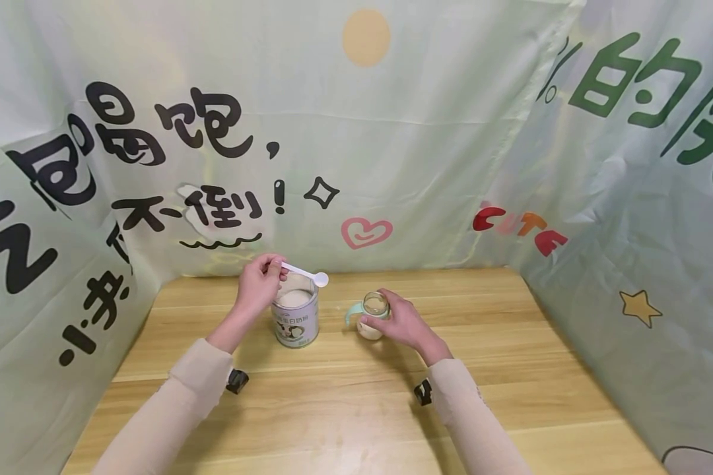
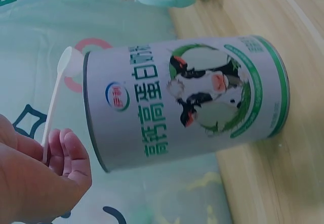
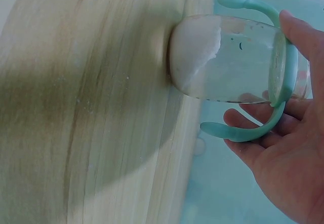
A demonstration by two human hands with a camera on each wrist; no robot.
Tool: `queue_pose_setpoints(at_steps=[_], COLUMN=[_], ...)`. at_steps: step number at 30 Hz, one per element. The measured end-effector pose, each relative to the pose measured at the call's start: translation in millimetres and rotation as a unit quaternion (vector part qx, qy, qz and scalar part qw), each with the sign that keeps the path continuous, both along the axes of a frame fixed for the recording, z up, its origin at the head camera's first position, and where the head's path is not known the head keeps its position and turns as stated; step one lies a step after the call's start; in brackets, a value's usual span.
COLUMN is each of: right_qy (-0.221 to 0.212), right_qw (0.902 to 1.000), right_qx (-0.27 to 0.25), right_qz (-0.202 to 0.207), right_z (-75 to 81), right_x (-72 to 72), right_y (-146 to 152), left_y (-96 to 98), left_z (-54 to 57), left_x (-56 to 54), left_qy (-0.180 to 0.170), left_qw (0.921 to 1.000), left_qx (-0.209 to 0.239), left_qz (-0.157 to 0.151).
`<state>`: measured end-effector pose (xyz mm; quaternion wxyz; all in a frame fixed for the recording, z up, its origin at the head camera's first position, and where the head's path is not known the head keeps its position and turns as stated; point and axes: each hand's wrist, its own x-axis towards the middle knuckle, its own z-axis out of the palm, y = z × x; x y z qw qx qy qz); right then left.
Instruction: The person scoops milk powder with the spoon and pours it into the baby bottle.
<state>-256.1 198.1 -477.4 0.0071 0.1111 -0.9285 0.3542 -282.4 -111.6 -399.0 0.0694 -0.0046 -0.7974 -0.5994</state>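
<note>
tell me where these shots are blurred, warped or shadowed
Head view: sharp in the middle, wide-angle bend at the backdrop edges. Left wrist view: white cylindrical milk-powder tin crisp, pinching left hand soft up close. Right wrist view: clear glass bottle with teal handles throws a broad shadow on the blurred pale wooden table.

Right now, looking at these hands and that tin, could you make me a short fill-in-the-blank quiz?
1. The left hand pinches a white ____.
2. The open tin has a ____ pictured on its label.
3. The right hand holds a clear bottle with ____ handles.

Missing words: spoon; cow; green
</note>
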Motion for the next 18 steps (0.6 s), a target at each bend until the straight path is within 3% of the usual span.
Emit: queue_pose_setpoints(at_steps=[18], right_qy=[0.001], right_qw=[1.0], right_qx=[-0.008], right_qz=[0.001], right_z=[1.0], right_x=[1.3], right_y=[-1], left_y=[-29.6], left_z=[2.5], left_x=[0.1], left_qy=[-0.007], left_qw=[0.9993], left_qx=[-0.005], left_qz=[0.036])
